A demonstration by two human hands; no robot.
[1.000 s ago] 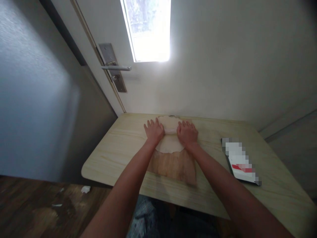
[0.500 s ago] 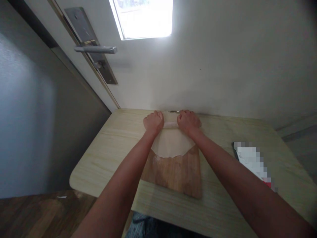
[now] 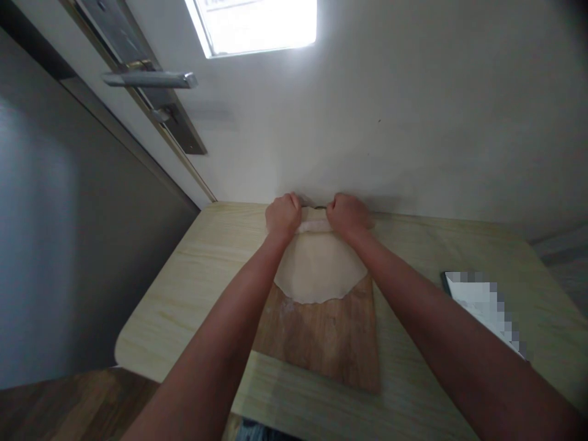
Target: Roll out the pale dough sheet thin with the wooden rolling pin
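"Looking at the dough [image 3: 321,266], how far along would you say the work is?"

"Well along, I'd judge. It lies on the board [image 3: 328,334] as a broad, thin sheet with a rounded, slightly wavy near edge. Whether it's thin enough, or needs more rolling, I can't tell."

"And the hands?"

"Both are curled into fists at the far end of the board. The left hand [image 3: 283,215] and the right hand [image 3: 350,215] seem closed around either end of a pale pin [image 3: 316,226] lying across the dough. Its ends are hidden, and I can't tell whether any dough is wrapped round it."

"What's underneath?"

"A wooden board, its near part uncovered, with a whitish smear just beyond the dough's edge on the left. It rests on a pale, wood-grained counter [image 3: 179,294] with a rounded corner."

"Anything else there?"

"A flat, dark-edged item [image 3: 482,306] to the right, well apart from the board, mostly blurred out."

"And the room?"

"Behind the counter stands a pale door [image 3: 413,122] with a metal handle [image 3: 149,79] and a bright window [image 3: 261,27]. A grey panel [image 3: 105,233] is on the left, above brown floor [image 3: 87,407]."
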